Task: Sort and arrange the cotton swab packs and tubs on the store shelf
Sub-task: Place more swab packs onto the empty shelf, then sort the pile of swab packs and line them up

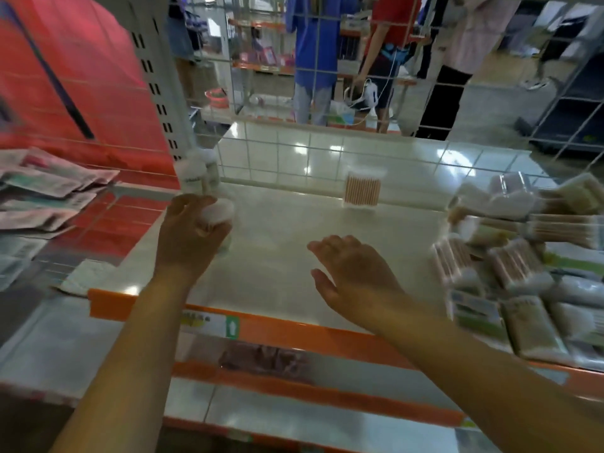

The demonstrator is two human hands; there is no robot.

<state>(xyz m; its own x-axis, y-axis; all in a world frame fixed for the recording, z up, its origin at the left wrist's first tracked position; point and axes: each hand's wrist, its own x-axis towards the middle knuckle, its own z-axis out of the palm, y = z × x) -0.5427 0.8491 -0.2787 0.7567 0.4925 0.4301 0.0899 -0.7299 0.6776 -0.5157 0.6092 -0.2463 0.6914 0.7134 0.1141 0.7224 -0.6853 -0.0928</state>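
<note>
The placing step looks to be in hand: the left hand [192, 233] grasps one round swab tub [219, 213] over the shelf [294, 256], beside two upright tubs [199, 171] at the back-left corner. It needs setting down alongside them. The right hand [353, 273] hovers released. One square tub [362, 188] stands mid-back; the swab packs [523, 273] heap at right (too blurred to count).

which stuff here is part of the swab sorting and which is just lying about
Part of the job:
- round tub gripped by the left hand
- tubs in the back left corner
- square tub standing alone
- heap of swab packs, right

Just lying about:
- flat pouches on the neighbouring shelf
- price label
</note>
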